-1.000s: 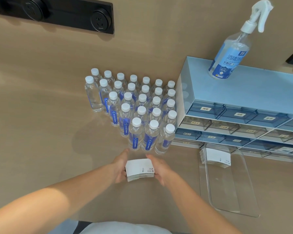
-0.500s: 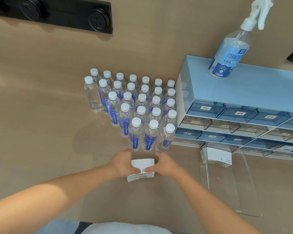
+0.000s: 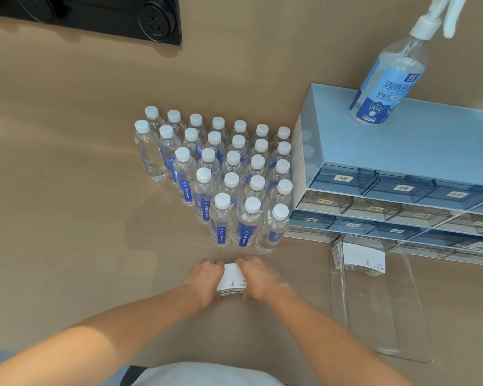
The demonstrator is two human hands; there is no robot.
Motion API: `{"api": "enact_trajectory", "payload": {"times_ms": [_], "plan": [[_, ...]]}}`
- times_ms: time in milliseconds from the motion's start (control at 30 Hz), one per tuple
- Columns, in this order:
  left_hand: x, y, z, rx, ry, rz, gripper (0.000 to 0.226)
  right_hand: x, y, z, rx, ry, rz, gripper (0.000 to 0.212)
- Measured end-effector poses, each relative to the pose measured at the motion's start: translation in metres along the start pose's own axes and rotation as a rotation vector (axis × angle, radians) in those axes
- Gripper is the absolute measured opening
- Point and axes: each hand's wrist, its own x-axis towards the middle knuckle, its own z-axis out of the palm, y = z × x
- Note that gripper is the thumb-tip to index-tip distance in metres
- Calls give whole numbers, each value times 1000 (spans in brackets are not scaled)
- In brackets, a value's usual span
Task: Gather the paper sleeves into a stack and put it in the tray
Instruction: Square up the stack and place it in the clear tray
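A stack of white paper sleeves [image 3: 232, 282] rests on the wooden table just in front of the water bottles. My left hand [image 3: 205, 280] presses its left side and my right hand [image 3: 258, 278] covers its right side, squeezing the stack between them. A clear plastic tray [image 3: 379, 324] lies to the right on the table. Another stack of white sleeves [image 3: 360, 259] sits at the tray's far end.
Several water bottles [image 3: 223, 179] with white caps stand packed just beyond my hands. A blue drawer organiser [image 3: 402, 168] stands at the right with a spray bottle [image 3: 388, 79] on top. A black socket panel [image 3: 95, 18] is at the far left.
My hands have closed in over the stack from both sides, hiding more of it. The stack has stayed in about the same place on the table.
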Motion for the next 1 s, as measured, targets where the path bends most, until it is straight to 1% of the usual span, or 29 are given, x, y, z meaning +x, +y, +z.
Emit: {"api": "enact_trajectory", "payload": {"times_ms": [100, 167, 333, 567, 767, 1000], "plan": [[2, 2, 6, 27, 25, -4, 44, -2, -1, 8, -17, 62, -2, 43], [3, 2, 9, 48, 22, 3, 40, -5, -1, 11, -20, 80, 12, 39], [0, 1, 10, 80, 11, 68, 45, -15, -3, 21, -30, 111, 38, 39], [-14, 2, 13, 109, -4, 151, 42, -39, -14, 35, 28, 136, 127, 38], [-35, -5, 16, 132, -40, 199, 45, -60, -38, 48, 108, 130, 210, 38], [-63, -19, 9, 133, -11, 327, 36, -89, -71, 57, 176, 175, 317, 39]]}}
